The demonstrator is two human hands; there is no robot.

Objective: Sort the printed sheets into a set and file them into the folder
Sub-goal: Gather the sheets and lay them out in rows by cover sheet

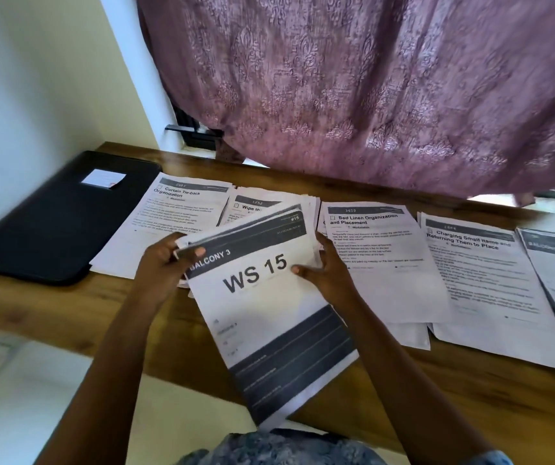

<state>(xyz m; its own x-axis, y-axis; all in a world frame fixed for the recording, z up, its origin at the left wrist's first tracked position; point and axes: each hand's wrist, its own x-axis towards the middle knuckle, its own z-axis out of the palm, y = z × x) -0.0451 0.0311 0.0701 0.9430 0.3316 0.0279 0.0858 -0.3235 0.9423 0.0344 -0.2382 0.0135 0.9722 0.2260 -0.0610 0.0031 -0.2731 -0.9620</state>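
Left hand and right hand fingers grip the stack; loose sheets may slip into piles at 3 o'clock.

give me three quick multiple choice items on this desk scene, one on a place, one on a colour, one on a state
1. Where does the black folder lie on the desk?
A. at its left end
B. at its right end
C. propped upright at the back

2. What colour is the curtain?
A. green
B. mauve
C. yellow

3. What are the left hand and right hand doing?
A. both hold the WS 15 stack
B. one opens the folder
C. both rest empty

Answers:
1 A, it lies flat to the left of the Curtain Tie-back sheet.
2 B, the patterned cloth is mauve.
3 A, each hand grips one side of the stack near its top.
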